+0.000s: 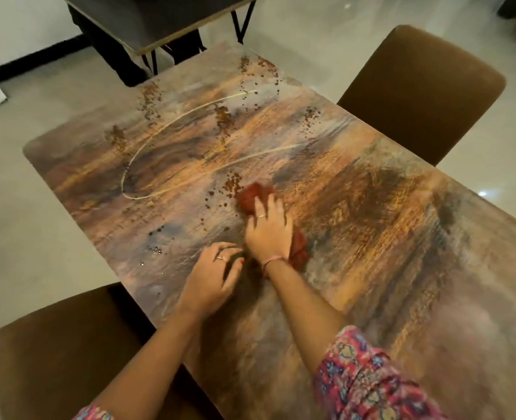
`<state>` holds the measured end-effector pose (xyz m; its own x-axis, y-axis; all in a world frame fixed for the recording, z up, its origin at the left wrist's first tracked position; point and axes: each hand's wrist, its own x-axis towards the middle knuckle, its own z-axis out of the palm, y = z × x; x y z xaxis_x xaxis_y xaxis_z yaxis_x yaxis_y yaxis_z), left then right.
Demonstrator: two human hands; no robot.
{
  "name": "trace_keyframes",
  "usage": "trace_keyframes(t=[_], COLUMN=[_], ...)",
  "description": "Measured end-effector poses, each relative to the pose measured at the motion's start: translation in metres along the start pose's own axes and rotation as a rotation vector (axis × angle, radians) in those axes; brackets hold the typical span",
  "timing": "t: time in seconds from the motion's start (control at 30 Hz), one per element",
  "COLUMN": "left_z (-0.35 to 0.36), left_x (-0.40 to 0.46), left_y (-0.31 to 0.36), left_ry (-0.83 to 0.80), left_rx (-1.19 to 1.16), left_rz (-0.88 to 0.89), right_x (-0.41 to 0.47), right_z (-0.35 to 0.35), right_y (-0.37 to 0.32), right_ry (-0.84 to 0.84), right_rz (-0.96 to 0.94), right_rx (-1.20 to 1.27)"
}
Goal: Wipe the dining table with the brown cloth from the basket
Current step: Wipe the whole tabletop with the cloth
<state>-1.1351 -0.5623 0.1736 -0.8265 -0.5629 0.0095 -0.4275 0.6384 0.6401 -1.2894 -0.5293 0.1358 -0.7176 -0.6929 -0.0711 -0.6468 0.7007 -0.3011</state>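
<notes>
A brown upholstered chair is being shown nearest. On the streaked wood-grain dining table, the left hand is being rested, fingers loosely spread. Beyond it, the crumpled reddish-brown cloth is being pressed flat under the right hand, beside scattered brown crumbs.

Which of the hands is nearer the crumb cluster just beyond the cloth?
Right. The right hand presses the brown cloth right beside the crumb cluster. The left hand rests on the table, nearer the person.

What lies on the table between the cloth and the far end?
In the head view, brown crumbs lie just beyond the brown cloth under the right hand; more crumb clusters are scattered across the dining table toward its far end.
</notes>
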Motion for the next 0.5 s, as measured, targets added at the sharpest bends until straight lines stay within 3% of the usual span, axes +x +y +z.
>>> trace_keyframes(t=[0.13, 0.27, 0.33, 0.5], left_z=[-0.041, -0.070, -0.085, -0.126], left_x=[-0.013, -0.020, -0.020, -0.029], left_y=[-0.051, -0.089, -0.105, -0.148], left_ry=[0.007, -0.182, -0.281, -0.338], left_rx=[0.006, 0.060, 0.126, 0.158], left_rz=[-0.113, -0.031, 0.057, 0.110], right_x=[-0.097, -0.104, -0.065, 0.014], right_z=[0.031, 0.019, 0.008, -0.008], right_y=[-0.053, -0.029, -0.016, -0.004], right_ry=[-0.232, -0.232, -0.158, 0.116], right_rz=[-0.430, -0.587, -0.411, 0.501], right_rx=[0.042, 0.006, -0.037, 0.054])
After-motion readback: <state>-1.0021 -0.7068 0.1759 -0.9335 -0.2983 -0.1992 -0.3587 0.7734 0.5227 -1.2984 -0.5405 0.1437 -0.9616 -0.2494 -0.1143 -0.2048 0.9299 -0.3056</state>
